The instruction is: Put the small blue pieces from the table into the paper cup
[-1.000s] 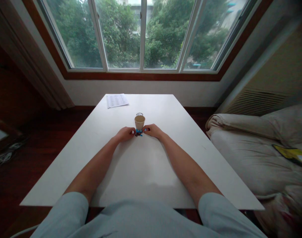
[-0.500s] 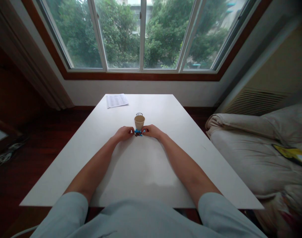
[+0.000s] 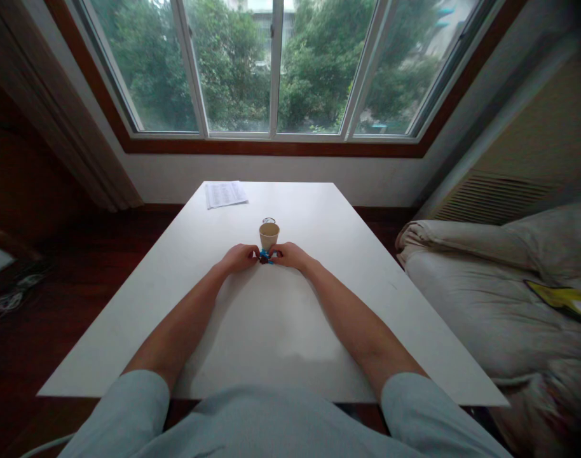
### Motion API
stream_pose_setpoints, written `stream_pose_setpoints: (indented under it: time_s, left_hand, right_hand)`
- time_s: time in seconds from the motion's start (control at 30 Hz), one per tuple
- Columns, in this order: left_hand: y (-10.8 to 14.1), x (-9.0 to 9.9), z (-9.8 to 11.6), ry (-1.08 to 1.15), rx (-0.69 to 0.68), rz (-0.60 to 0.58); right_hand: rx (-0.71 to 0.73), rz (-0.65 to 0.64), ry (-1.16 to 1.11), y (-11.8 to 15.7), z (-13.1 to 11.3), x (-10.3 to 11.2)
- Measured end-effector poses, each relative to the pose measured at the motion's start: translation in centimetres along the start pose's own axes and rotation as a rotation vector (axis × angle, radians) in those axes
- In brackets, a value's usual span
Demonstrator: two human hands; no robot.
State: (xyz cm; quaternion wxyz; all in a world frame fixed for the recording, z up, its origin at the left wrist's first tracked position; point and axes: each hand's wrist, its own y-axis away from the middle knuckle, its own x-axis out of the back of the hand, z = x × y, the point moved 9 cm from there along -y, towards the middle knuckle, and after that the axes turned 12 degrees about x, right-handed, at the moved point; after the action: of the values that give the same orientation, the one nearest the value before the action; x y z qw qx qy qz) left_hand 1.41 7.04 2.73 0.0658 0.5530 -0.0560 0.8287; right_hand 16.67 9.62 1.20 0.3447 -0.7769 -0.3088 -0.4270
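A tan paper cup (image 3: 269,238) stands upright near the middle of the white table (image 3: 271,331). Directly in front of it lies a small cluster of blue and dark brown pieces (image 3: 264,257), too tiny to name. My left hand (image 3: 241,257) is at the cluster's left side, thumb and fingertips pinched together. From the right, my right hand (image 3: 291,256) reaches to the same cluster with its fingertips also in a pinch. Whatever either pinch holds is too small to make out.
Behind the cup lies a thin dark loop-shaped item (image 3: 268,221). Printed papers (image 3: 226,194) rest at the table's far left corner. A beige sofa (image 3: 452,305) stands to the right, and a window (image 3: 271,76) is beyond the table.
My right hand has shifted slightly left, over part of the cluster, bringing its fingertips closer to my left hand. My left hand stays nearly in place, and the cup stands where it was.
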Motion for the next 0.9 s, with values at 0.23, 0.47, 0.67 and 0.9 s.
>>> stream_pose_setpoints:
  time_s: [0.23,0.47,0.67,0.9]
  left_hand:
    - [0.0,-0.1,0.2,-0.053,0.001,-0.01]
    - [-0.1,-0.3,0.0,-0.022,-0.029,-0.003]
    - [-0.3,-0.4,-0.2,-0.005,-0.033,0.006]
    - [-0.2,-0.3,-0.1,0.009,-0.026,0.016]
  right_hand:
    - [-0.007,-0.006,0.083,-0.1,-0.4,0.0]
    - [-0.003,-0.028,0.07,-0.2,-0.7,-0.2]
    - [-0.017,-0.037,0.1,-0.4,-1.2,-0.2]
    - [-0.022,-0.032,0.091,-0.4,-1.5,-0.1]
